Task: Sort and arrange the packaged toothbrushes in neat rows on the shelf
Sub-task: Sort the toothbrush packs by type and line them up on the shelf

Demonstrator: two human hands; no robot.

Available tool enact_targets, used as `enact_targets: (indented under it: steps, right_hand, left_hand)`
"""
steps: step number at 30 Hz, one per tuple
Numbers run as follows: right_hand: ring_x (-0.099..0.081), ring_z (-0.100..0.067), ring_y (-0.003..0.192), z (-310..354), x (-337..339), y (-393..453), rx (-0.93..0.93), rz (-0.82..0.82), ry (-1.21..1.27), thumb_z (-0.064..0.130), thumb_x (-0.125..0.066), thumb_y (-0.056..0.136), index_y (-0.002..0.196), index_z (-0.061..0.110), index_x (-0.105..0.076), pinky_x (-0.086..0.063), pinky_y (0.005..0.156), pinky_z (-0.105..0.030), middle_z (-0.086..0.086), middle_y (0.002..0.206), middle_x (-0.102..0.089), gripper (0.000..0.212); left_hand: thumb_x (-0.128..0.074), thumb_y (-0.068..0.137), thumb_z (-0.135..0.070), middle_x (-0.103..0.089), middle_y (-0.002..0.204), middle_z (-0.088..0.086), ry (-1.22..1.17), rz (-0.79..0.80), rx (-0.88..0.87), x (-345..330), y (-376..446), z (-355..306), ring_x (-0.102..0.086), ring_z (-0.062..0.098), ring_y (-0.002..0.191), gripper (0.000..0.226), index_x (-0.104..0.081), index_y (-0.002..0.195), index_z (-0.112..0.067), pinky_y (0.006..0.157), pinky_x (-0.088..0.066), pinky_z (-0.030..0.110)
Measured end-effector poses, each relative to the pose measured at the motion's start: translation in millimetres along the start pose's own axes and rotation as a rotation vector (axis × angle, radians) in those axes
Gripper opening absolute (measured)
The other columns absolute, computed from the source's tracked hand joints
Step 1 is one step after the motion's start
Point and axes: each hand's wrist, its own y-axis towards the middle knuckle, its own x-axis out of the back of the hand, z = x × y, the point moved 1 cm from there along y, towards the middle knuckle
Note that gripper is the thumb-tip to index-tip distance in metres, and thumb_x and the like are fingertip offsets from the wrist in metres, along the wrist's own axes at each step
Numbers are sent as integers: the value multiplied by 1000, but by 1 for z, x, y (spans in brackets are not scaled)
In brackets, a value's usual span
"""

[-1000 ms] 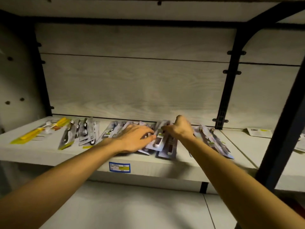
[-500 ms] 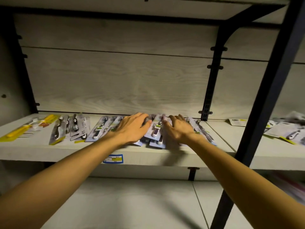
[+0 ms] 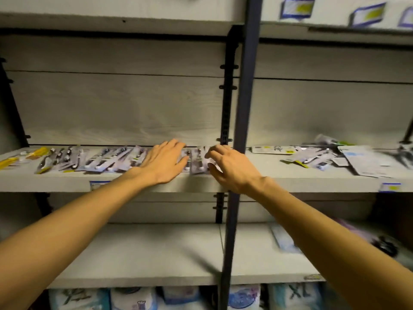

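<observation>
While both hands (image 3: pixel 196 164) press toothbrush packs (image 3: pixel 196 163), dark upright (image 3: pixel 242 108) intrudes.

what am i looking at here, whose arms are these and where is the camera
There is no machine here. The camera sits on a person's head and looks forward and down, so the two bare arms reaching in from the bottom are that person's own.

The left hand lies flat, palm down, on a row of packaged toothbrushes along the grey shelf. The right hand has curled fingers at the right end of that row; the picture is too blurred to say whether it grips a pack.

A yellow pack lies at the far left. Past the dark upright post, a loose pile of packs waits on the next shelf section.
</observation>
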Motion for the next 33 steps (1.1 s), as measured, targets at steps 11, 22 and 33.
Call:
enact_targets:
  steps: [11, 22, 33]
  right_hand:
    - [-55, -23, 123, -136, 76, -171, -392, 96, -30, 29, -54, 96, 136, 20, -54, -48, 95, -36, 0, 138, -56, 41]
    - [-54, -21, 122, -253, 59, -205, -496, 54, -138, 31, -54, 96, 135, 25, -54, -52, 90, -38, 0, 135, -59, 40]
    - [-47, -29, 128, -368, 14, -103, -489, 286, -63, 36, -64, 85, 137, 21, -53, -43, 102, -39, -6, 138, -56, 55]
  left_hand:
    - [-45, 98, -44, -71, 87, -2, -64, 31, -227, -5, 34, -211, -65, 25, 87, 34, -58, 122, -25, 75, -49, 37]
    - [-47, 95, -32, -56, 131, 8, 173, 150, -215, -67, 139, -281, -60, 31, 112, 40, -52, 130, -14, 84, -48, 41]
    - [-47, 94, -9, -51, 136, 8, 252, 229, -29, -153, 261, -261, -53, 28, 123, 43, -47, 137, -15, 95, -48, 40]
